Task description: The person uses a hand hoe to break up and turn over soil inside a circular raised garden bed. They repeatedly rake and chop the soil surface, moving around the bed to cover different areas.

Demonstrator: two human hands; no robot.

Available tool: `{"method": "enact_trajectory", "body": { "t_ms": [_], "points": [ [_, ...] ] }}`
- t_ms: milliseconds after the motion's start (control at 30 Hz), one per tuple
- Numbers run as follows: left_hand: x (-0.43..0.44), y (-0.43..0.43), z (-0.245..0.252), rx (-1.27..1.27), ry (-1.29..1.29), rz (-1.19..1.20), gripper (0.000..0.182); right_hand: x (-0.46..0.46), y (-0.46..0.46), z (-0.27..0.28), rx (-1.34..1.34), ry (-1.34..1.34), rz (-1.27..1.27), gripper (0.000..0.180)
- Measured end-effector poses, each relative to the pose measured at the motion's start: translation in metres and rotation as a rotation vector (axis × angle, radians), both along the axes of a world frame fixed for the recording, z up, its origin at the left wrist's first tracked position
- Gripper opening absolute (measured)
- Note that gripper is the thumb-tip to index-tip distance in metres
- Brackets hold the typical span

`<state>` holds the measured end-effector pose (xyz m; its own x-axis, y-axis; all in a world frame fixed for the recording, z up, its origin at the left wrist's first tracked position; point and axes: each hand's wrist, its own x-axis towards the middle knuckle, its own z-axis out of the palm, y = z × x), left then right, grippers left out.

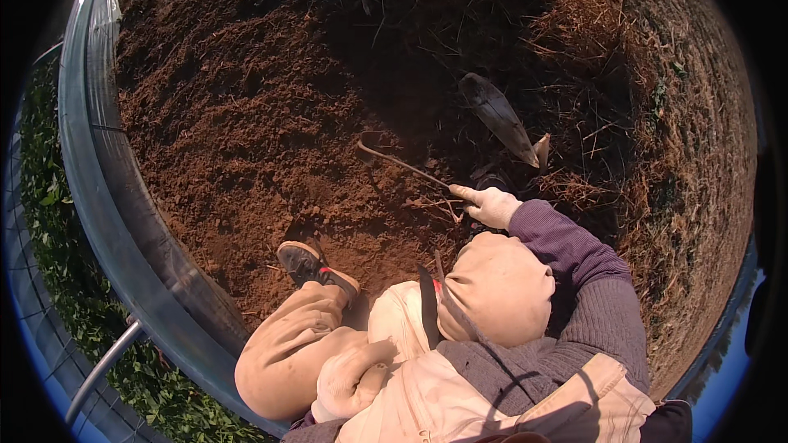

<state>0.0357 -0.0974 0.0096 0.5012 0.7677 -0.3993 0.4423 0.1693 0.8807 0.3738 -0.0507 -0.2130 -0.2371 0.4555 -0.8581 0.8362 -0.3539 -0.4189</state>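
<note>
My right hand [489, 204], in a pale work glove, is closed around the handle end of a hand hoe [403, 165], beyond my bent right knee. The hoe's thin metal neck reaches left to a bent blade resting at the loose reddish soil [258, 160]. My left hand [354, 378], gloved too, lies near my lap against my pale clothing, fingers curled; nothing shows in it. A long, dirty, flat grey object [500, 120] lies on the ground beyond my right hand; its material is unclear.
A plastic-sheeted greenhouse wall [101, 209] curves along the left, with a metal tube [104, 369] and green plants [55, 197] beyond it. Dry straw and grass [585, 18] cover the ground at right. My left shoe [308, 264] stands on the soil.
</note>
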Motion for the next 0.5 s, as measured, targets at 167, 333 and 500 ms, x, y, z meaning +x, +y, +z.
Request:
{"method": "enact_trajectory", "body": {
  "t_ms": [167, 333, 500],
  "points": [
    [-0.001, -0.003, 0.001, -0.027, 0.008, -0.005, 0.024, 0.029, -0.032, 0.006, 0.069, -0.086, -0.12, 0.057],
    [0.002, 0.0, 0.002, -0.008, -0.008, -0.007, 0.023, 0.07, -0.031, -0.02, 0.356, -0.237, -0.93, 0.055],
    [-0.004, -0.009, 0.0, -0.002, 0.005, 0.013, 0.022, 0.061, -0.085, 0.01, 0.145, -0.422, -0.674, 0.058]
  ]
}}
